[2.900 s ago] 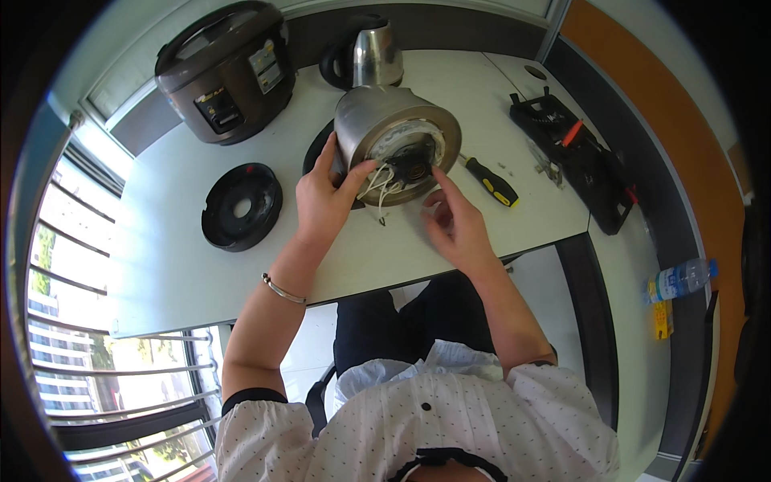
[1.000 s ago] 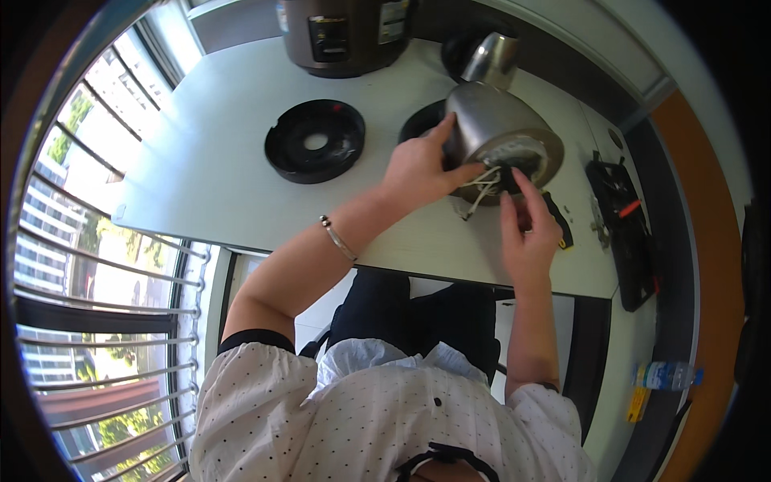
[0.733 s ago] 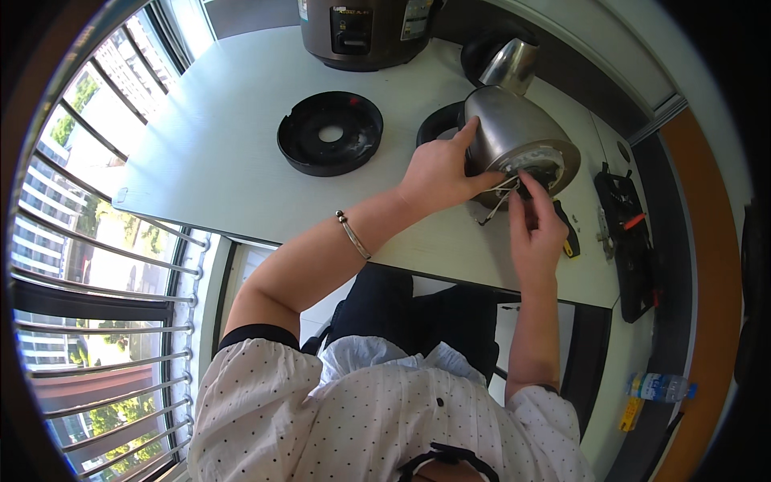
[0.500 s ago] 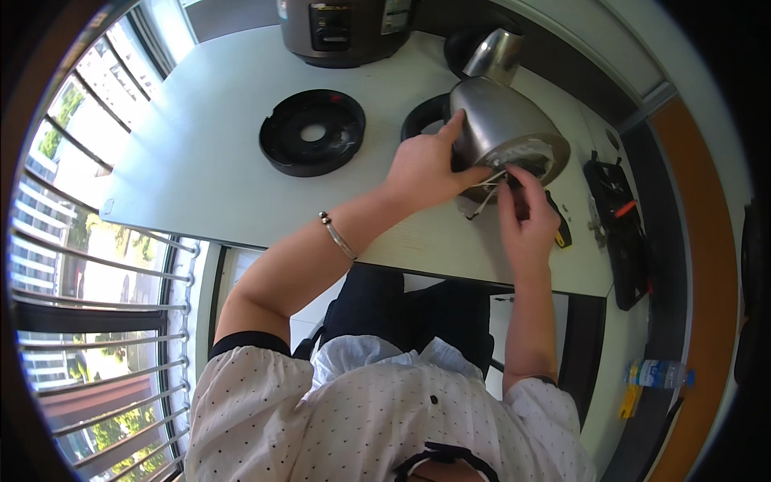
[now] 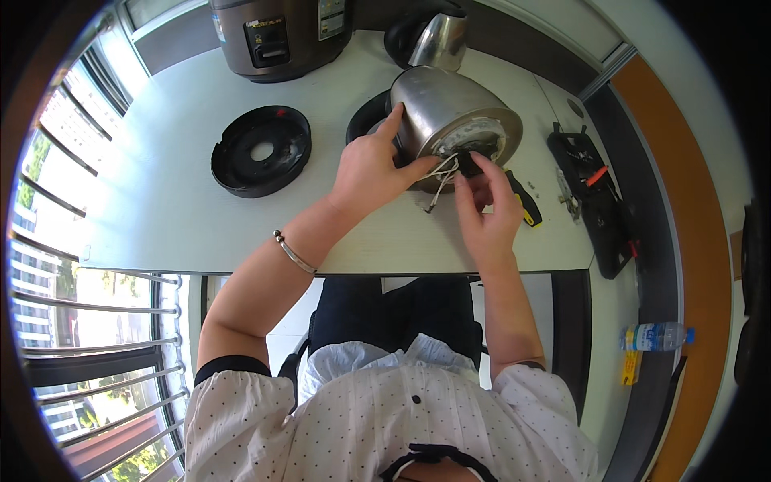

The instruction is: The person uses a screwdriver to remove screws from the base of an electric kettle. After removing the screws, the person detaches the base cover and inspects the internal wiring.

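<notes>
A steel kettle lies tipped over on the table, its opened underside facing me and its black handle resting to the left. My left hand steadies it, index finger along the steel side and thumb by the white wires that hang from the base. Between the fingers of my right hand is a small black part at the kettle's underside, close to those wires. How this part joins the kettle is hidden by my fingers.
A black ring-shaped base cover lies on the left. At the back stand a brown electric cooker and a steel vessel with a black part. A yellow-black screwdriver, open tool case and water bottle are on the right.
My view has shifted, so the whole table appears further left. Both hands stay at the kettle's underside; the black part between my right fingers now shows more clearly.
</notes>
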A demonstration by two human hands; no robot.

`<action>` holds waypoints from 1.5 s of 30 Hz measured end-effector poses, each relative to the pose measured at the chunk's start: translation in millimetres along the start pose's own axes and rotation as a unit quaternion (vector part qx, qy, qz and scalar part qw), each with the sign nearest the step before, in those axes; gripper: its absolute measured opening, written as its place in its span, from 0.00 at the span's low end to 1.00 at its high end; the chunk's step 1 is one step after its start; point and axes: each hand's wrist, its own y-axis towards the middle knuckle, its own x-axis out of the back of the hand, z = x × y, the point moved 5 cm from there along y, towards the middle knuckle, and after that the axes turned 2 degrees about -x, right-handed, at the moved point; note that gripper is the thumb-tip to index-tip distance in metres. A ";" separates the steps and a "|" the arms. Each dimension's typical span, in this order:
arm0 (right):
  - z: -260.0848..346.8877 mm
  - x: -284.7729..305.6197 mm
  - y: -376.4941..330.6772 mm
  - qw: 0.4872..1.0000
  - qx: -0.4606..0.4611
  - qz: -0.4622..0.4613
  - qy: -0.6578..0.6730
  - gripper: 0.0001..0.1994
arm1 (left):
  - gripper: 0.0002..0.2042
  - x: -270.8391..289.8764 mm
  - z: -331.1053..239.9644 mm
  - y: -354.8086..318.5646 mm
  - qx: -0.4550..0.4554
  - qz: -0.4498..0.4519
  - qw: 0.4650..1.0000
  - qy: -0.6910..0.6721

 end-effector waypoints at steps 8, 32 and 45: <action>-22.9 18.5 -5.7 0.996 0.005 -0.083 0.012 0.15 | 0.45 -0.3 1.1 -0.1 -0.016 -0.017 1.000 -0.013; -28.6 8.6 -7.2 0.997 0.017 -0.037 -0.070 0.23 | 0.44 -5.5 1.7 -3.3 -0.047 -0.035 0.998 -0.004; -25.0 7.0 -10.1 0.996 0.019 -0.030 -0.077 0.22 | 0.43 -6.5 1.8 -4.0 -0.052 -0.043 0.998 0.013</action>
